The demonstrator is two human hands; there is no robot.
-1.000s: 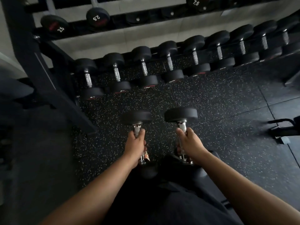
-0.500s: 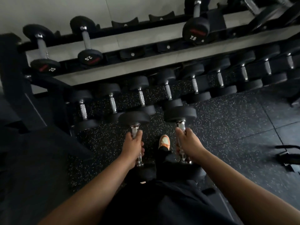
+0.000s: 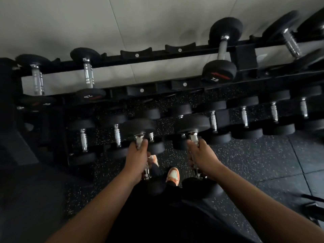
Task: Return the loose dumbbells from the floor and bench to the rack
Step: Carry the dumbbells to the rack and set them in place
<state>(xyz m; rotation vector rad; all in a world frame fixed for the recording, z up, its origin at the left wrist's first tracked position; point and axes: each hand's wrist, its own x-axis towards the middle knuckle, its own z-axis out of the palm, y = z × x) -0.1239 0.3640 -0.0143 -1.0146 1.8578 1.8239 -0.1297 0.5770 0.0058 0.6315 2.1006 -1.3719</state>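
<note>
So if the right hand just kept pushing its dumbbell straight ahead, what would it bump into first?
Probably the lower-tier dumbbells just beyond the head of the dumbbell that the right hand holds, though depth is hard to judge from this view.

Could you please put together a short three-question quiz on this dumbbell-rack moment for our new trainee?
1. True or false: each hand, left hand and right hand, has its grip round a dumbbell handle.
2. What number is printed on the upper-shelf dumbbell near the empty cradles?
3. The orange shoe on the speckled floor lies: A) between the two held dumbbells, B) on the rack, C) left of both.

Key: 1 true; 2 7.5; 3 A.
</note>
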